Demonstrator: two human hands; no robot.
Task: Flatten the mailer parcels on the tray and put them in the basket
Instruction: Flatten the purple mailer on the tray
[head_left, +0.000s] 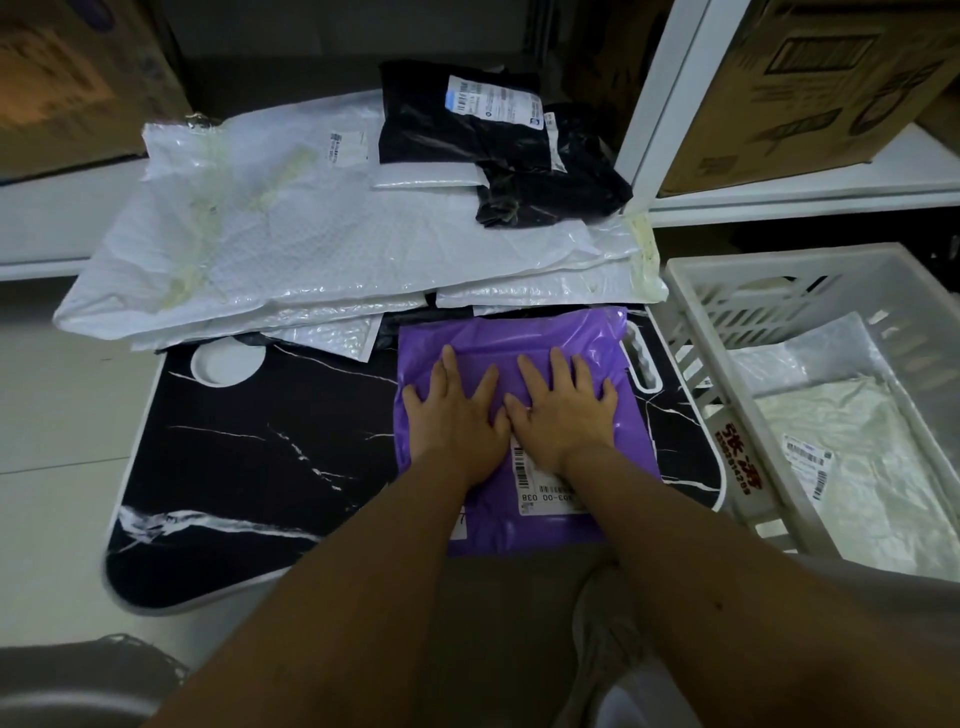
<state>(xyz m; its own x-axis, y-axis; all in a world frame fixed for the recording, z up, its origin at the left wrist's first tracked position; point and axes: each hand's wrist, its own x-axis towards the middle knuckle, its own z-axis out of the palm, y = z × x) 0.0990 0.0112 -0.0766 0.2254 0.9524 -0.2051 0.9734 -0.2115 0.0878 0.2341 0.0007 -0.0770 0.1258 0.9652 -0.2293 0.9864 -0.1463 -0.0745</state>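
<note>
Purple plastic mailer (524, 431): lies flat on the right half of the black marble-patterned tray (249, 457), its printed label (550, 493) at the near end, partly under the wrists. 2 hands press on it side by side, thumbs touching at the middle. Left hand (457, 410): palm down, fingers straight and spread, grip not closed round anything. Right hand (563, 408): the same, fingers splayed flat on the film. The mailer lies wholly beneath both palms, not pinched or lifted.

White bubble mailers (311, 249): a loose stack across the far edge of the tray, overhanging it on the left.

Black mailers (498, 140): 2 crumpled bags with labels, on top of the white stack at the far right.

White slatted basket (696, 332): just right of the tray, holding a pale mailer (852, 467) with a label.
</note>
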